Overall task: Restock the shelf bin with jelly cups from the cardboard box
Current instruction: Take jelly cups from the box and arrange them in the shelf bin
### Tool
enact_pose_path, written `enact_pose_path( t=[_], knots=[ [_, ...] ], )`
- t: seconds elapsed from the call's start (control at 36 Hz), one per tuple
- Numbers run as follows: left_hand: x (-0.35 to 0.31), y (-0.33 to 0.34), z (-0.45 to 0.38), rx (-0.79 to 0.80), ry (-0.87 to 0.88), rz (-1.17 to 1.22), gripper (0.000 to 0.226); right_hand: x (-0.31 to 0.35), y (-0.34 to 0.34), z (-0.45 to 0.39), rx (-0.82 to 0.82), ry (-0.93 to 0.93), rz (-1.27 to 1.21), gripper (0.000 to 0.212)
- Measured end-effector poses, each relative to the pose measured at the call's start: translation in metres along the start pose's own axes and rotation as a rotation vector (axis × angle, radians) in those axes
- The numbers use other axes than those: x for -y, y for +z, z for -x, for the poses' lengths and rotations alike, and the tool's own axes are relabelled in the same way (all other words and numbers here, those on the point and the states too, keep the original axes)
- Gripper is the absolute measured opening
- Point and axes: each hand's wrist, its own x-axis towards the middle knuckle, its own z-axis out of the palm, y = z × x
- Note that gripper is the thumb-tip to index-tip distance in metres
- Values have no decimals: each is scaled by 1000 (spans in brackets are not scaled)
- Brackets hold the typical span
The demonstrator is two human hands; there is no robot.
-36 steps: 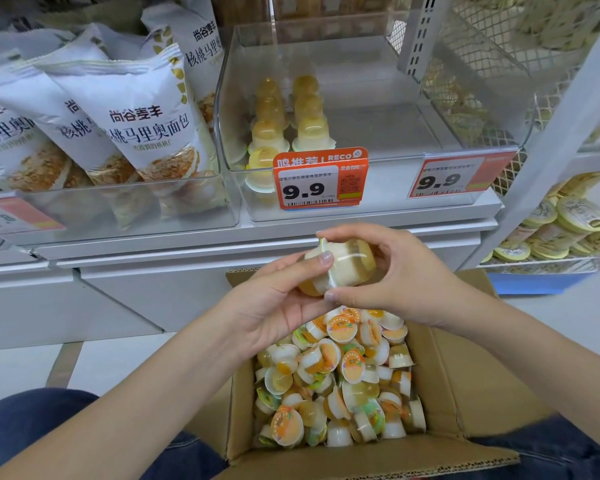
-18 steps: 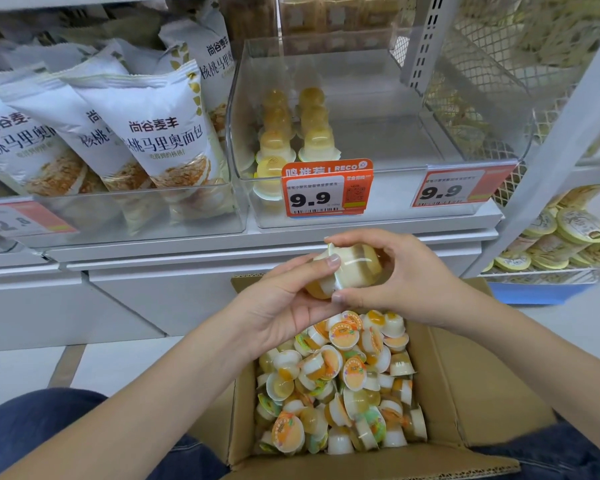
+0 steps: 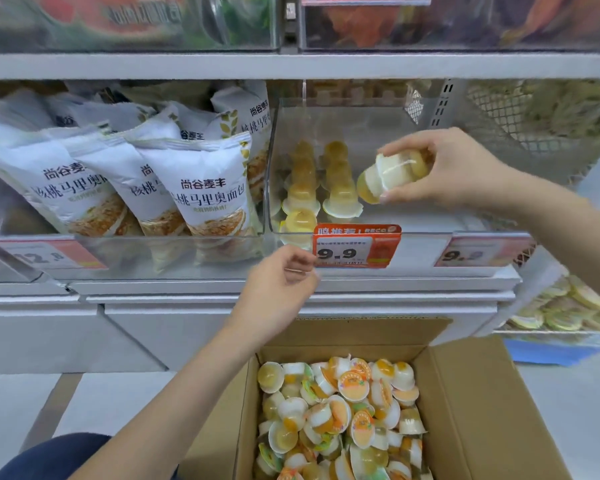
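My right hand [image 3: 444, 168] grips a nested stack of yellow jelly cups [image 3: 388, 176], tilted, inside the clear shelf bin [image 3: 430, 220] just right of two rows of stacked jelly cups [image 3: 321, 181]. My left hand [image 3: 278, 289] hangs in front of the shelf edge below the bin, fingers loosely curled, holding nothing. The open cardboard box [image 3: 471, 403] sits below, with several loose jelly cups [image 3: 343, 417] heaped in it.
White bread bags [image 3: 194, 188] fill the clear bin to the left. Orange 9.9 price tags [image 3: 355, 245] hang on the bin's front. A wire basket of other goods [image 3: 548, 123] is to the right. Round packs [image 3: 565, 306] lie on a lower right shelf.
My right hand has lifted the stack of cups from above the box up into the shelf bin. My left hand has let go of the stack and stayed lower.
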Motion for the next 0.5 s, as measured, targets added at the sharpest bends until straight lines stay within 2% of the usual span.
enact_pose_path(
  t=[0.08,0.17,0.31,0.5],
  knots=[
    [5,0,-4,17,50,-95,9,-3,10,-33,230,-131,261,59],
    [8,0,-9,7,73,-126,8,-2,20,-50,374,-271,362,60],
    [9,0,-13,4,89,-143,7,-4,37,-64,501,-416,379,60],
    [11,1,-15,-13,92,-162,8,-13,55,-64,595,-463,415,50]
  ],
)
